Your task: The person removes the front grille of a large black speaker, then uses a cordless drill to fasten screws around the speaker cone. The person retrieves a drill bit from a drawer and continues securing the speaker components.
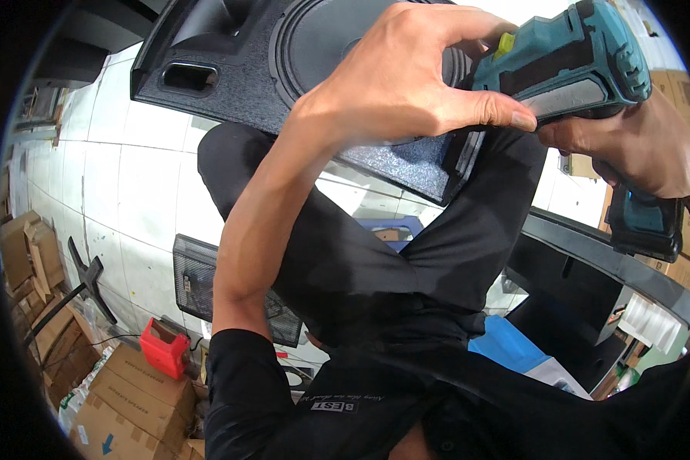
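Observation:
A teal and black cordless drill (563, 65) is held up over the edge of a black speaker cabinet (245, 100). My right hand (632, 142) wraps its handle, with the battery base below the fist. My left hand (406, 73) is closed around the front end of the drill, its thumb stretched along the drill's side and its fingers curled on the far side. The drill's tip is hidden behind that hand. Beneath my left hand lies the big round speaker cone (314, 54), partly covered by the hand and wrist.
The cabinet rests against my black-trousered knees. A black mesh grille (195, 276) lies on the white tiled floor (123, 184) at left. Cardboard boxes (130, 402), a red holder (163, 349) and a black stand (92, 280) are at lower left. Another black cabinet (567, 287) stands at right.

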The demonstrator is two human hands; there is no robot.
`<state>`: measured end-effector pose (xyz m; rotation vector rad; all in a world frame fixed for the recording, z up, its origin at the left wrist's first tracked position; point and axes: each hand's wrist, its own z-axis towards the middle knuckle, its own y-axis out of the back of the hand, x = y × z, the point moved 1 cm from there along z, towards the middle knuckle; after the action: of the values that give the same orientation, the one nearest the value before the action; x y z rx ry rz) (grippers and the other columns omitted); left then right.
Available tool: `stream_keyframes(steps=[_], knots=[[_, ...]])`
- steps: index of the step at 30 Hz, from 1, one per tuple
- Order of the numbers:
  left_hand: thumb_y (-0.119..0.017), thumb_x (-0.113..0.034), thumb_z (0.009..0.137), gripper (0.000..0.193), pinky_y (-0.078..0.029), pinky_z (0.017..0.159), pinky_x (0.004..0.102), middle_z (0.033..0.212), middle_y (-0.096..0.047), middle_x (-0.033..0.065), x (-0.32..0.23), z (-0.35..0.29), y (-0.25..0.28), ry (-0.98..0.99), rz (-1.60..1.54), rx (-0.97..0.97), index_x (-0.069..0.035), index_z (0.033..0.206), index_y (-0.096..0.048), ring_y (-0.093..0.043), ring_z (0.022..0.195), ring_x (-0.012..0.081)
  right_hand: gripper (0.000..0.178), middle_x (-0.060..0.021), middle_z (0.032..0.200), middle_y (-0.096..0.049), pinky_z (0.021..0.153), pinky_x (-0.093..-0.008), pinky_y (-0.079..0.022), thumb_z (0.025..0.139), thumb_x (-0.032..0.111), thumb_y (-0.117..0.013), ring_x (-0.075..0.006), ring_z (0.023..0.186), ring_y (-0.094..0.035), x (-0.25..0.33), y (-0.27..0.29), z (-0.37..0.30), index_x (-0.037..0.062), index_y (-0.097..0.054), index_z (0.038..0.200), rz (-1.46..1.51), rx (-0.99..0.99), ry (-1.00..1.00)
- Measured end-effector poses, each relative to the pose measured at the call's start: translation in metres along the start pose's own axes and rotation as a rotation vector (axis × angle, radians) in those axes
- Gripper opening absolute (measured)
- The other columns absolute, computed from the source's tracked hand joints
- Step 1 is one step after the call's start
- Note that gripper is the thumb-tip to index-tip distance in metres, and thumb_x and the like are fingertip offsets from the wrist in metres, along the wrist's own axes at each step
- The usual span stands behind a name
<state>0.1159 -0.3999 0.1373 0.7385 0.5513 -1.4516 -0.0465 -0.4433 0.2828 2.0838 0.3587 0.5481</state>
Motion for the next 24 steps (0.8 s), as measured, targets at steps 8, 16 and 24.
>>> stream_keyframes(steps=[8,16,24], knots=[[-0.088,-0.038,0.072,0.062,-0.052,0.093,0.0332,0.102,-0.071,0.0127,0.004,-0.010,0.003,0.119,0.020,-0.047,0.002,0.115,-0.068,-0.067,0.102,0.0232,0.027,-0.0028,0.065,-0.062,0.040,-0.0234,-0.038,0.084,0.025,-0.075,-0.0083,0.045,-0.054,-0.008,0.007,-0.010,0.0040,-0.072,0.100,0.009,0.041,-0.045],[-0.081,-0.006,0.067,0.050,-0.057,0.078,0.0364,0.097,-0.073,0.0183,0.046,-0.039,0.007,0.597,0.262,0.652,0.003,0.114,-0.068,-0.072,0.086,0.0264,0.039,-0.0076,0.078,-0.068,0.044,-0.0263,-0.045,0.084,0.022,-0.078,-0.0100,0.049,-0.055,0.006,0.012,-0.020,-0.0009,-0.067,0.114,0.011,0.103,-0.139],[-0.078,-0.005,0.073,0.024,-0.056,0.073,0.0360,0.082,-0.071,0.0174,0.058,-0.064,-0.014,0.591,0.283,0.446,0.004,0.096,-0.073,-0.071,0.077,0.0287,0.039,-0.0136,0.086,-0.071,0.043,-0.0261,-0.045,0.082,0.021,-0.076,-0.0109,0.049,-0.058,-0.010,0.023,-0.037,-0.0038,-0.067,0.111,0.117,-0.017,-0.142]])
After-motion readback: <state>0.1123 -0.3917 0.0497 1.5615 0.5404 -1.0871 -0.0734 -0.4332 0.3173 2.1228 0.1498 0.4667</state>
